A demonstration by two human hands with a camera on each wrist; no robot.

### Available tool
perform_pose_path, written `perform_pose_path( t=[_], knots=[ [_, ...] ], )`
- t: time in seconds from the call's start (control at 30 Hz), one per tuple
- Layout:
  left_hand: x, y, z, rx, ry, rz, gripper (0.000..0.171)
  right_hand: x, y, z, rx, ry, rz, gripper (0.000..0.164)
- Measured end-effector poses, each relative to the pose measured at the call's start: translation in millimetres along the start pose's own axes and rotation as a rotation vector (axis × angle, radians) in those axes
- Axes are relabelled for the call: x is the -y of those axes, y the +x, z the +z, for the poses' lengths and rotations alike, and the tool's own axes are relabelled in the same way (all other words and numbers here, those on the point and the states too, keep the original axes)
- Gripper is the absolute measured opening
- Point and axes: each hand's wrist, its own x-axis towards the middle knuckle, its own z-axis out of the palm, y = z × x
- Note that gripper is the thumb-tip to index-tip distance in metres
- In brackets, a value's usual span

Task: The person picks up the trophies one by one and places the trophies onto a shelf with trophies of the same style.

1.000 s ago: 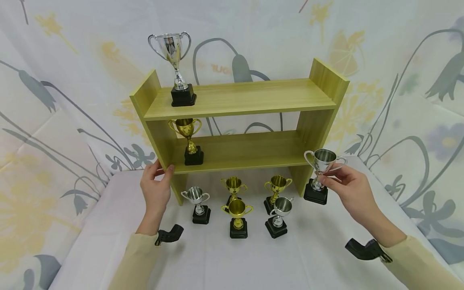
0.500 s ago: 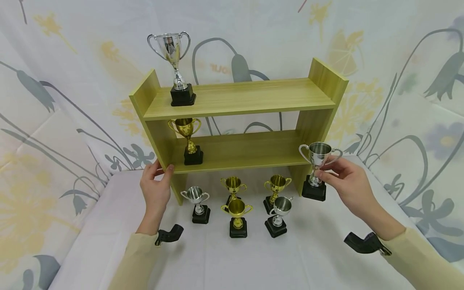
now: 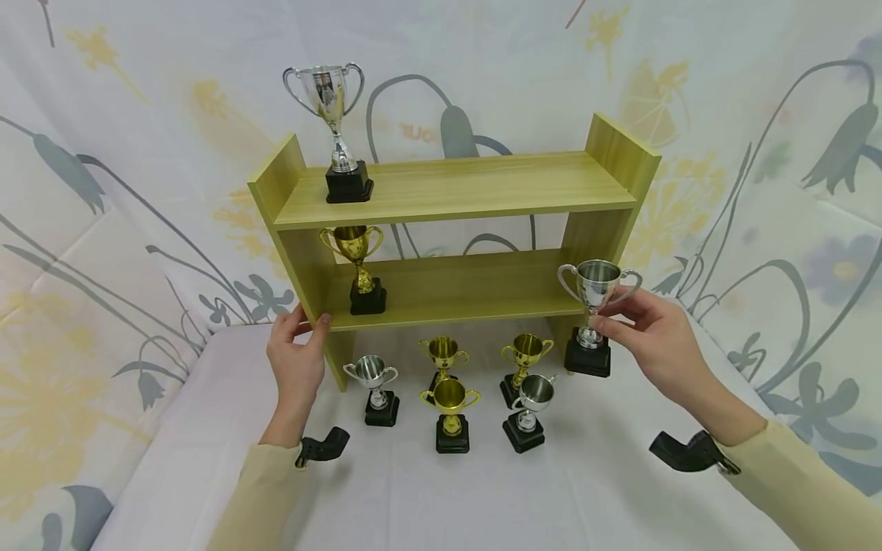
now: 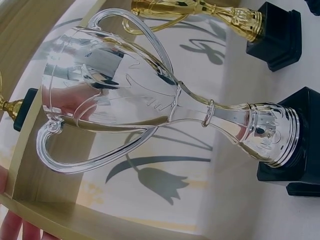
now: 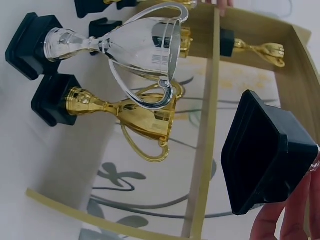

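Observation:
My right hand (image 3: pixel 658 344) pinches a silver trophy cup (image 3: pixel 596 287) by its stem, upright, before the right end of the middle shelf. The right wrist view shows the hollow underside of its black base (image 5: pixel 250 155). At the left, my left hand (image 3: pixel 298 360) grips the side of the wooden shelf unit (image 3: pixel 468 184), thumb on the front edge; its other fingers are partly hidden behind the panel. A large silver trophy (image 3: pixel 339 130) stands on the top shelf at left, and a gold trophy (image 3: pixel 361 268) below it on the middle shelf.
On the white table stand several smaller trophies: a silver one (image 3: pixel 377 386) at left, gold ones (image 3: pixel 451 413) in the middle, another gold (image 3: pixel 527 353) and a silver one (image 3: pixel 532 405) at right. A floral cloth (image 3: pixel 779 115) hangs behind.
My right hand has carried the silver trophy cup left and slightly up, closer to the middle shelf. The left hand stays where it was on the shelf unit.

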Motion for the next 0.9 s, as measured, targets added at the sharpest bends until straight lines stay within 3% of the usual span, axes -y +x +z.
perform_pose_path(
  t=[0.9],
  knots=[
    [0.3, 0.5, -0.7, 0.014, 0.023, -0.012, 0.039, 26, 24, 6, 0.037, 0.078, -0.058, 0.029]
  ],
)
